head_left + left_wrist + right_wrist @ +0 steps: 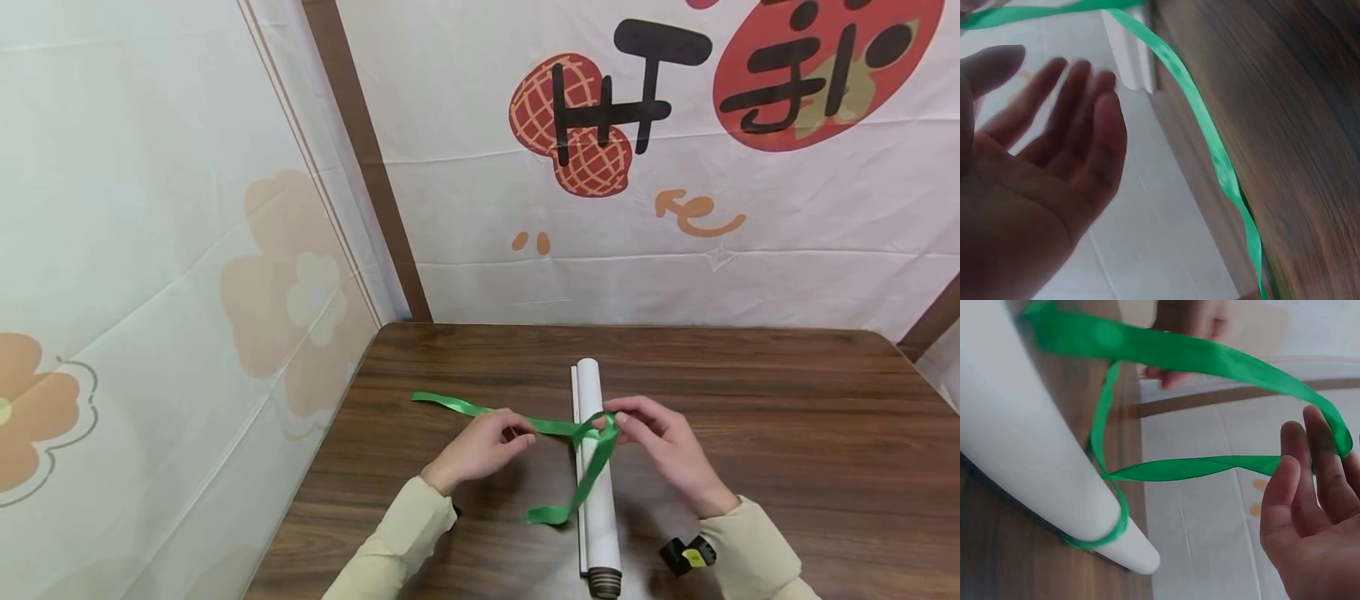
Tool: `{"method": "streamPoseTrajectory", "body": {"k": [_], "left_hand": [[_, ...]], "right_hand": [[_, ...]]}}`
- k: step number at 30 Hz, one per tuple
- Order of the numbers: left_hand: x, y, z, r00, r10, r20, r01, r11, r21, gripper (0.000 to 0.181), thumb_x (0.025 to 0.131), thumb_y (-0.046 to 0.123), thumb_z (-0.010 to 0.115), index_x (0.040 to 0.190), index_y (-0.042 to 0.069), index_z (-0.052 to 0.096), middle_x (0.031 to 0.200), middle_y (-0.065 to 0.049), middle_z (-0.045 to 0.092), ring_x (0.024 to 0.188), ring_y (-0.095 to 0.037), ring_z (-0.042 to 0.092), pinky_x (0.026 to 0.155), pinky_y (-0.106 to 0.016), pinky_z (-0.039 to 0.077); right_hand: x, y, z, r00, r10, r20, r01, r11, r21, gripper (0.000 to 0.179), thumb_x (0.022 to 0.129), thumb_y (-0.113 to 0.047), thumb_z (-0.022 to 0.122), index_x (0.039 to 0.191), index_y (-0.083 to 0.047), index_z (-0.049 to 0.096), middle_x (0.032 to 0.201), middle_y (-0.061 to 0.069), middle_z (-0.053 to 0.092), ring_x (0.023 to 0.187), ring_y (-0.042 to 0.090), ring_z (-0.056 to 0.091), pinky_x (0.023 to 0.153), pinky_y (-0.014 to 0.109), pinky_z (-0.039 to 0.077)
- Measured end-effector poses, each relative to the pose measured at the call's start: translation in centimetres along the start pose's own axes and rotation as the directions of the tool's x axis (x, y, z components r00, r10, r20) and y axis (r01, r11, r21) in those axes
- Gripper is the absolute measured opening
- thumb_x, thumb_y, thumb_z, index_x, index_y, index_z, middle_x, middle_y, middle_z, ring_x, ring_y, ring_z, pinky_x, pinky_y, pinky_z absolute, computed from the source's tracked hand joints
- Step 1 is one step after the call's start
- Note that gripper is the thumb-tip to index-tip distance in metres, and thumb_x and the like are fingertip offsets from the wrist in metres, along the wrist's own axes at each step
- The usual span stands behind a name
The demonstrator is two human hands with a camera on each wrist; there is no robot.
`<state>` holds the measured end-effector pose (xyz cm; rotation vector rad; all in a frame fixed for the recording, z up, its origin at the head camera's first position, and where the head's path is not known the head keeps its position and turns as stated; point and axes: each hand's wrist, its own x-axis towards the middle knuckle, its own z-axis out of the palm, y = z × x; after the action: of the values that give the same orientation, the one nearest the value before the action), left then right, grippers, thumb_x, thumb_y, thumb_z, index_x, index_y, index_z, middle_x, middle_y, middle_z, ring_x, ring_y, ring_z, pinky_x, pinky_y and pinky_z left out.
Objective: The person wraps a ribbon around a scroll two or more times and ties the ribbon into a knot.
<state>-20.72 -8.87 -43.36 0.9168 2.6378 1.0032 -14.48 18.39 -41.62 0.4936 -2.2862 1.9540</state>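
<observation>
A white rolled-up scroll [601, 521] with a dark ribbed end knob lies lengthwise on the table. Around its middle runs a green ribbon [590, 477], one tail stretching left across the table, the other bent over the roll toward the near side. My right hand [675, 454] pinches the ribbon just right of the scroll; in the right wrist view the ribbon [1172, 469] makes a large loop out to these fingers [1325, 469]. Left of the scroll, my left hand [480, 447] hovers by the long tail with loosely bent fingers. The left wrist view shows its palm holding nothing.
The brown wooden table [787, 467] meets a printed cloth wall [465, 292] at its back edge. Another cloth wall [172, 333] with flower prints rises along the left side. A black wrist strap [678, 557] sits at my right sleeve.
</observation>
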Motion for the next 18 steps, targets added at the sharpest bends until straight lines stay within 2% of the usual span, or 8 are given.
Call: {"method": "streamPoseTrajectory", "body": {"k": [3, 8, 13, 18], "left_hand": [[0.3, -0.7, 0.0, 1.0, -0.019, -0.015, 0.019, 0.999, 0.048, 0.025, 0.096, 0.024, 0.058, 0.11, 0.007, 0.07, 0.1, -0.001, 0.066, 0.09, -0.013, 0.061, 0.078, -0.027, 0.05], [1.1, -1.7, 0.2, 1.0, -0.004, -0.014, 0.006, 0.994, 0.113, 0.03, 0.096, 0.021, 0.058, 0.117, 0.002, 0.067, 0.113, -0.012, 0.066, 0.103, -0.024, 0.062, 0.089, -0.038, 0.05], [1.3, -2.6, 0.6, 0.998, -0.026, 0.054, 0.013, 0.977, 0.213, 0.037, 0.096, 0.023, 0.057, 0.127, 0.003, 0.06, 0.128, -0.011, 0.06, 0.121, -0.026, 0.056, 0.102, -0.042, 0.044], [1.0, -2.9, 0.9, 0.988, -0.097, 0.118, 0.055, 0.947, 0.315, 0.044, 0.098, 0.028, 0.055, 0.137, 0.008, 0.053, 0.142, -0.01, 0.049, 0.132, -0.028, 0.047, 0.108, -0.046, 0.038]], "right_hand": [[0.0, -0.4, -1.2, 0.999, 0.023, -0.033, -0.023, 1.0, 0.004, 0.028, 0.1, -0.015, 0.052, 0.122, 0.0, 0.058, 0.099, 0.005, 0.074, 0.091, 0.013, 0.07, 0.078, 0.025, 0.053], [-0.2, -0.8, -3.4, 0.997, 0.036, -0.061, -0.036, 0.999, 0.014, 0.029, 0.099, -0.014, 0.054, 0.126, -0.004, 0.056, 0.096, -0.002, 0.073, 0.089, 0.011, 0.07, 0.079, 0.021, 0.052], [-0.3, -1.0, -5.3, 0.997, 0.039, -0.06, -0.036, 0.998, 0.057, 0.028, 0.1, -0.013, 0.052, 0.127, -0.009, 0.056, 0.096, -0.008, 0.072, 0.084, 0.007, 0.067, 0.078, 0.02, 0.051], [-0.3, -1.1, -7.0, 0.996, 0.05, -0.073, -0.033, 0.976, 0.217, 0.027, 0.1, -0.01, 0.051, 0.126, -0.012, 0.057, 0.099, -0.005, 0.072, 0.08, 0.009, 0.066, 0.074, 0.021, 0.052]]}}
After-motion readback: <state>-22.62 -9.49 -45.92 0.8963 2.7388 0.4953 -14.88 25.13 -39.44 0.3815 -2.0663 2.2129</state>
